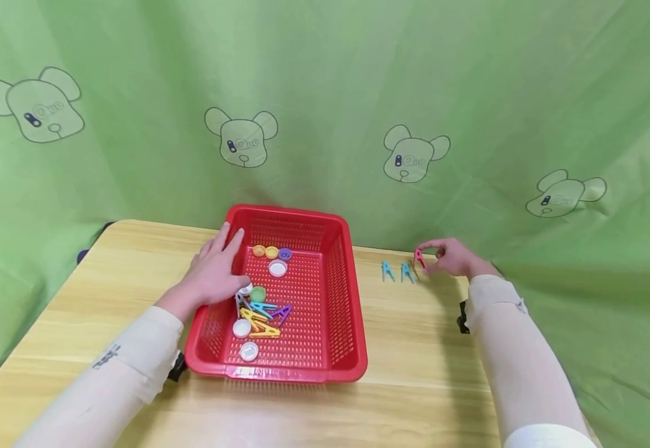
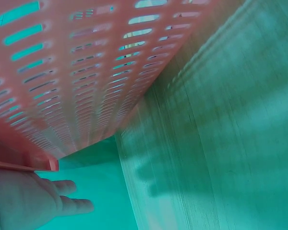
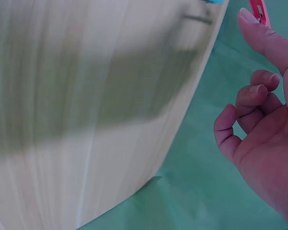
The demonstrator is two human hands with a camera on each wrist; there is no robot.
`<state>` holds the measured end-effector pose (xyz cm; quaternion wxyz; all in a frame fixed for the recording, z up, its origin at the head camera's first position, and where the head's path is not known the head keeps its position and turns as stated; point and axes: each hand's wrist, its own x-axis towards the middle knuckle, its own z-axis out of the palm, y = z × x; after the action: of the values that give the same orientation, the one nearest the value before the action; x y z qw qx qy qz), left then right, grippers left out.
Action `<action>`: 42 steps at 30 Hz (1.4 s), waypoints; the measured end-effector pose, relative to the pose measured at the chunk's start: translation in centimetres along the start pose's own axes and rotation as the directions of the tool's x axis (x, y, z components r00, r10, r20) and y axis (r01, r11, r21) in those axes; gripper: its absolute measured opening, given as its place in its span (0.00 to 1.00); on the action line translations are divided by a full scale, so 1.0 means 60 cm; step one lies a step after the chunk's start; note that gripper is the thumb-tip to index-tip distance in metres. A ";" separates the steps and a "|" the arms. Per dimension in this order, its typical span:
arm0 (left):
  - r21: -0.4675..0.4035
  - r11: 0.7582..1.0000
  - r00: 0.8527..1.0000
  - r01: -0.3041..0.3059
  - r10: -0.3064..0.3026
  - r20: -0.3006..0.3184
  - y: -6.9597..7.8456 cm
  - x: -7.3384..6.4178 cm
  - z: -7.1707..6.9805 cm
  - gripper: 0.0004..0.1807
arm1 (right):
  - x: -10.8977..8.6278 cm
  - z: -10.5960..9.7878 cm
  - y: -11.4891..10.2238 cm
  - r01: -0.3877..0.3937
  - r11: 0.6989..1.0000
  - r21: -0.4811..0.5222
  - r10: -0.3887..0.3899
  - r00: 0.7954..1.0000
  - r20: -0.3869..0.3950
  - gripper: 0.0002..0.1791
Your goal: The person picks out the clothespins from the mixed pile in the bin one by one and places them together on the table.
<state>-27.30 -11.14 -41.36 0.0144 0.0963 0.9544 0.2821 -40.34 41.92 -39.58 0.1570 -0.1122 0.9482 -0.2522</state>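
My right hand (image 1: 452,257) pinches a pink clothespin (image 1: 420,257) between thumb and fingers at the table's back right. In the right wrist view that clothespin (image 3: 260,12) shows at the top edge by the thumb tip, the other fingers loosely bent. Just left of it, two light-blue clothespins (image 1: 387,270) lie side by side on the table. My left hand (image 1: 209,274) rests over the left rim of a red basket (image 1: 330,375), fingers straight and spread, thumb reaching inside. Several clothespins (image 1: 267,331), yellow, blue, purple and grey, lie inside with round caps (image 1: 257,294).
The wooden table (image 1: 414,348) carries the basket left of its middle. Behind it hangs a green curtain (image 1: 325,93) with printed mouse heads, close to the back edge and down the right side. The left wrist view shows the basket's slotted wall (image 2: 77,81).
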 end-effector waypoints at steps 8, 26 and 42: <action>-0.016 1.000 1.000 0.007 -0.007 -0.001 -0.001 -0.001 -0.001 0.54 | -0.007 0.009 0.027 0.005 1.000 0.003 -0.005 1.000 0.001 0.37; -0.009 1.000 1.000 0.004 -0.004 -0.003 0.000 0.002 -0.002 0.54 | -0.006 0.038 0.070 -0.009 0.999 0.037 0.010 1.000 -0.002 0.39; 0.001 1.000 1.000 0.009 -0.009 0.003 0.000 0.005 -0.001 0.54 | 0.002 0.045 0.083 -0.012 1.000 0.014 0.011 0.999 0.035 0.36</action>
<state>-27.57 -11.11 -41.33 0.0173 0.0925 0.9550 0.2813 -40.16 44.92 -44.41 0.1757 -0.1099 0.9442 -0.2559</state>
